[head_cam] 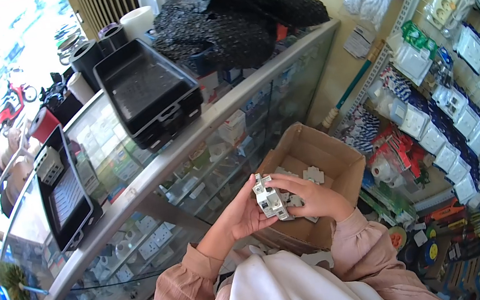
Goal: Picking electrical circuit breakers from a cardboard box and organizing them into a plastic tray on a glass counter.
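Note:
Between my two hands is a white modular circuit breaker (269, 197), or a few side by side; the exact number is hard to tell. My left hand (246, 214) supports it from the left and below. The fingers of my right hand (308, 195) hold its top and right side. Under my hands stands an open cardboard box (331, 148), and inside it lie several similar white devices (313, 175), partly hidden by my right hand.
A glass display counter (232, 108) runs diagonally beyond the box, with black plastic trays (146, 84) and crumpled black plastic sheeting (235, 11) on top. A black paint tray (67, 195) holds a white device. Packaged sockets and switches (430, 135) hang on the right wall, a broom (353, 82) beside them.

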Demonstrator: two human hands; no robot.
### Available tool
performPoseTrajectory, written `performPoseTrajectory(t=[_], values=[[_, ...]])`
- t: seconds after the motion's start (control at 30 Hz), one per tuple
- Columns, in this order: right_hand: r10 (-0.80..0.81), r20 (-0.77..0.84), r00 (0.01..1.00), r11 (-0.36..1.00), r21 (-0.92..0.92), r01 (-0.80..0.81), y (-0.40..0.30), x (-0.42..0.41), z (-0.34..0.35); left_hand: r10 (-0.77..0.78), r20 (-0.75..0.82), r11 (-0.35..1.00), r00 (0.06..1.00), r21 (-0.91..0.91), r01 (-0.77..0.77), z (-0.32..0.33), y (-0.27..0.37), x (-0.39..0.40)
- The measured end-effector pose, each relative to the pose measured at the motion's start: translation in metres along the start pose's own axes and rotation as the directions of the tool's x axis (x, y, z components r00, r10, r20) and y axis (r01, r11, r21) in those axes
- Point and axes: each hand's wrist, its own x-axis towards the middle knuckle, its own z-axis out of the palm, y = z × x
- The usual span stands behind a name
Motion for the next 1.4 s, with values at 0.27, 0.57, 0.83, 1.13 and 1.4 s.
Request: performPoseTrajectory(t=[0.27,0.57,0.83,1.13,1.4], values=[[0.124,0.187,0.975,0.888,0.417,-0.192,-0.026,0.043,0.031,-0.049,0.020,0.996,0.999,-0.075,0.050,-0.020,0.011,-0.064],[-0.286,0.111,0.952,0.943,0.211,0.258,-0.058,0.107,0.095,0.041,-0.198,0.995,0.979,-0.079,-0.058,-0.043,0.010,-0.156],[-0.474,0.177,0.862,0.848,0.353,0.394,-0.076,0.151,0.156,0.022,-0.237,0.997,0.971,-0.072,-0.040,-0.081,-0.004,-0.221],[-0.322,0.252,0.912,0.918,0.318,0.236,-0.119,0.181,0.208,0.101,-0.231,0.992,0.968,0.097,-0.080,-0.115,-0.012,-0.285],[-0.368,0.280,0.887,0.806,0.571,0.154,-0.144,0.207,0.267,0.689,-0.325,0.724,0.647,0.318,-0.612,-0.147,-0.058,-0.332]])
